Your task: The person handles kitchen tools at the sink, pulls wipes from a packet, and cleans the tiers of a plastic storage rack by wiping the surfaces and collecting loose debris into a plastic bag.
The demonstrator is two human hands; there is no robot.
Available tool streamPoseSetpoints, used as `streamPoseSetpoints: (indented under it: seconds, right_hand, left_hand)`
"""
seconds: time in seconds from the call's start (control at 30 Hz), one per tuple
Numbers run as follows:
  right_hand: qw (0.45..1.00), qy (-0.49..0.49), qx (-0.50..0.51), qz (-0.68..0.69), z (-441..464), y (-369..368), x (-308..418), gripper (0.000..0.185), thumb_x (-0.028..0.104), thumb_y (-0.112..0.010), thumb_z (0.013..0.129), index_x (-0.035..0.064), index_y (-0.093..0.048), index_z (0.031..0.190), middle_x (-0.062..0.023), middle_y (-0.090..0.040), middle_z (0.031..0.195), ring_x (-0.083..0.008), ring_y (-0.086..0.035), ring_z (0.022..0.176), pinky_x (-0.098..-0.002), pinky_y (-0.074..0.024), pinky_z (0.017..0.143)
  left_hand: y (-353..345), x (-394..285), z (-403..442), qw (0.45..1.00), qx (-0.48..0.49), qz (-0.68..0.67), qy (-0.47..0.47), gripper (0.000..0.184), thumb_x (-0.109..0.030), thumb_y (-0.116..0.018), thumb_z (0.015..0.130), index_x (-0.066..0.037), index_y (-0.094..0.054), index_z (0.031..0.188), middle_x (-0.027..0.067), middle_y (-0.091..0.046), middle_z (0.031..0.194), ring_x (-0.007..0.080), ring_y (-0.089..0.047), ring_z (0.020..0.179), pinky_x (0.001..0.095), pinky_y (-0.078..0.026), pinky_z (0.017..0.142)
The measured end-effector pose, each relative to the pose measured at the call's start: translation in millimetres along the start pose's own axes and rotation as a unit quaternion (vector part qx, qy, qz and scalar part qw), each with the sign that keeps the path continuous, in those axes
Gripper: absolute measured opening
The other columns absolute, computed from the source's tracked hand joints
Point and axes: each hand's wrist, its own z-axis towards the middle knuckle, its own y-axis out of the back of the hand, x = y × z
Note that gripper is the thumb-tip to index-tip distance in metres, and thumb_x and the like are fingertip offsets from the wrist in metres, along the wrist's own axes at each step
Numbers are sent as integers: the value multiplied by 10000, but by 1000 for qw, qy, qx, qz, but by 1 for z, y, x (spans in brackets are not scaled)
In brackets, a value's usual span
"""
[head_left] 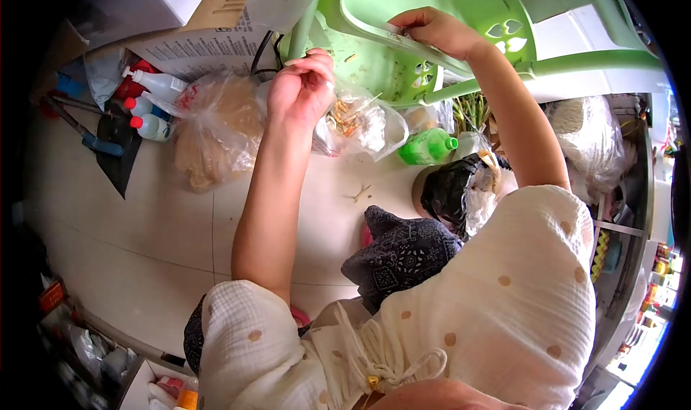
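A light green plastic rack [381, 65] with heart-shaped cutouts fills the top of the view, small brown scraps scattered on its lower tier. My left hand [301, 86] is palm-up beside the rack's left post, its fingers curled together; what they hold, if anything, is hidden. Over the rim of the upper tier rests my right hand [437, 33], fingers bent and pinched at the edge. Whatever lies between those fingertips is too small to make out. Just below my left hand, a clear plastic bag [360, 126] contains orange-brown scraps and white material.
On the floor are a tied bag of brown contents [216, 133], white bottles with red caps [152, 126], a black dustpan [119, 140] and a green bottle [427, 147]. A bin lined with black plastic [450, 190] stands by my knee. Shelving [633, 252] runs along the right.
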Motion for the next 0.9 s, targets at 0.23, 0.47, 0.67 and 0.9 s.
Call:
streamPoseSetpoints:
  seconds: [0.23, 0.47, 0.67, 0.9]
  right_hand:
    - [991, 107, -79, 25, -16, -9, 5, 293, -68, -408, 750, -8, -568, 989, -19, -583, 904, -85, -517, 806, -217, -407, 746]
    - [947, 289, -98, -96, -9, -11, 42, 230, -86, -416, 734, 3, -594, 849, -74, -545, 1018, -167, -552, 870, -279, -435, 743]
    - [884, 289, -201, -309, -12, -65, 49, 215, -57, -487, 719, 53, -599, 865, -112, -534, 1009, -252, -562, 843, -288, -448, 715]
    - [743, 305, -278, -527, -27, -61, 3, 262, 15, -524, 677, 83, -594, 920, -33, -544, 1009, -198, -543, 857, -294, -481, 684]
  left_hand:
    - [4, -8, 3, 999, 23, 7, 28, 31, 45, -376, 765, 47, -406, 759, 75, -434, 659, 122, -472, 510, 210, -481, 484]
    - [4, -11, 4, 999, 20, 11, 23, 25, 52, -383, 755, 44, -407, 757, 68, -430, 651, 121, -461, 511, 210, -475, 484]
    - [5, -14, -1, 999, 29, 18, 25, 32, 48, -373, 760, 43, -405, 758, 61, -422, 640, 120, -456, 512, 213, -476, 488]
    - [3, -14, -9, 999, 33, 7, 19, 38, 56, -361, 762, 42, -397, 761, 64, -421, 654, 118, -454, 513, 207, -470, 477]
